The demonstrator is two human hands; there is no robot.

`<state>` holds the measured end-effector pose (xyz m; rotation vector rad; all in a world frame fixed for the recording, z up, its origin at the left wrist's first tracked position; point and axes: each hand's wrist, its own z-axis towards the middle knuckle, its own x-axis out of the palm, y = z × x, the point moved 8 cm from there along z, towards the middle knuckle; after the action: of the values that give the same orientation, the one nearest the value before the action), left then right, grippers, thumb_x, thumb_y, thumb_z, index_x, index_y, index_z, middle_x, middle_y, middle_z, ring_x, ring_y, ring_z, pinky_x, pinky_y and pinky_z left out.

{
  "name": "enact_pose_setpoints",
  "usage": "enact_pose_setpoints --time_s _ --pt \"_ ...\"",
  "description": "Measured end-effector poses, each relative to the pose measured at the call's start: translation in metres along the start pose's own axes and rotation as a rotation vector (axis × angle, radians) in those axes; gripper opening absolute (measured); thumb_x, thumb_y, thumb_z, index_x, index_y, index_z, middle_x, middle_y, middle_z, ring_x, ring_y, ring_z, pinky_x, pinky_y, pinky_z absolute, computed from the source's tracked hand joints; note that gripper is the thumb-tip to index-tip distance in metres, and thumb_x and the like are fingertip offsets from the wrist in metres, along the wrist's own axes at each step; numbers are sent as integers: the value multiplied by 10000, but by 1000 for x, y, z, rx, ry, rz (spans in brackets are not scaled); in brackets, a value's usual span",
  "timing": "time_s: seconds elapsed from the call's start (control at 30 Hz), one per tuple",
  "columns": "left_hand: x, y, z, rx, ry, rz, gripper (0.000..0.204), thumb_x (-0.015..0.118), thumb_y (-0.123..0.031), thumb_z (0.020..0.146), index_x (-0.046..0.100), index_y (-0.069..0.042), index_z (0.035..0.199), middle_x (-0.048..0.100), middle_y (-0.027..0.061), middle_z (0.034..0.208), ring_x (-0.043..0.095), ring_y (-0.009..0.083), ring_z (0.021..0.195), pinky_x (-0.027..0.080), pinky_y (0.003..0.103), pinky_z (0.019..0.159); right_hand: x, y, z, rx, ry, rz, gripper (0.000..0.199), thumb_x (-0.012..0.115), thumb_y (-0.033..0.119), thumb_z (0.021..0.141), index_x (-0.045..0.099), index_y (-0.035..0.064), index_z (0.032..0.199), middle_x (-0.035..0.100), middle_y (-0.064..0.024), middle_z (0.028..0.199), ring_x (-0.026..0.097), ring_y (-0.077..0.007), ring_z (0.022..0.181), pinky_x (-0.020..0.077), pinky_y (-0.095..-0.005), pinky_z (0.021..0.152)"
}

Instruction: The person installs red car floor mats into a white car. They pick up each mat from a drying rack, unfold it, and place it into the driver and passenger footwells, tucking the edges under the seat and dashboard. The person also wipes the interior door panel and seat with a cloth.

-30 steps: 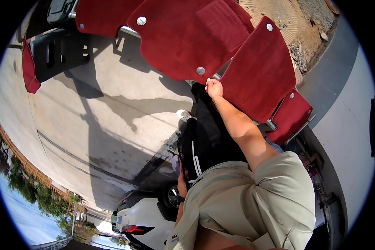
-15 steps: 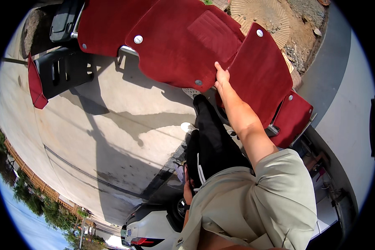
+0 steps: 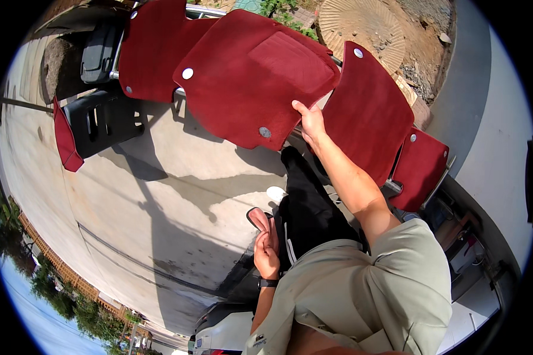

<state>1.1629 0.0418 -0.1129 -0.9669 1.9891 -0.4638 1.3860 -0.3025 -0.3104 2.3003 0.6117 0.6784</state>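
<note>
My right hand (image 3: 311, 121) grips the lower right edge of a large red car floor mat (image 3: 254, 77) that hangs over a metal rail (image 3: 202, 10). Another red mat (image 3: 367, 112) hangs just right of the hand, and a smaller one (image 3: 420, 168) lower right. My left hand (image 3: 266, 251) is down by my hip, fingers laid along a small flat pink object (image 3: 258, 219) that it holds.
A further red mat (image 3: 151, 50) hangs at the left of the rail. Black plastic mats (image 3: 103, 118) and a red piece (image 3: 65, 142) sit at the far left. Concrete ground (image 3: 130, 207) lies below, with a round stone disc (image 3: 367, 26) and rubble behind, and a white vehicle (image 3: 225, 331) beneath me.
The view has tilted, so the mats now sit lower in the picture. My right hand stays on the large mat's edge. My left hand with the pink object has come into view.
</note>
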Motion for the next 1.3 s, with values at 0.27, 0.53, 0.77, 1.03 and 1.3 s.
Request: enact_pose_setpoints --time_s 0.27,0.53,0.77,1.03,1.3 --pt "7 -124 130 18 -3 144 757 755 -283 866 354 -35 1457 685 93 842 688 260 804 539 349 732 82 64 -27 -398 30 -629 406 737 313 827 625 -78 827 649 -241 756 670 -253 727 512 -400 666" --pt "-6 -216 227 247 -293 514 724 649 -184 862 308 -45 1485 472 212 1394 641 433 997 550 512 755 177 85 -135 -613 346 -1013 497 717 338 835 544 -32 553 516 -213 511 596 -313 476 454 -428 495" --pt "-79 -270 209 473 -232 862 325 623 -35 790 672 -97 1105 717 83 963 685 314 864 544 406 714 119 88 -117 -508 547 -809 400 687 302 876 644 46 1179 672 -171 1154 630 -327 1097 490 -430 924" --pt "-185 -384 190 503 115 823 143 670 -126 860 645 -18 949 612 173 722 584 379 672 447 414 594 22 202 -74 -561 -201 -788 534 763 349 851 605 -49 1169 627 -251 1175 605 -347 1118 459 -418 960" --pt "-240 -324 207 29 636 75 332 671 -221 962 641 75 1110 674 24 1000 583 113 892 477 262 836 18 93 -11 -423 -78 -731 699 715 402 895 448 44 1432 403 -209 1477 450 -324 1340 401 -396 1076"
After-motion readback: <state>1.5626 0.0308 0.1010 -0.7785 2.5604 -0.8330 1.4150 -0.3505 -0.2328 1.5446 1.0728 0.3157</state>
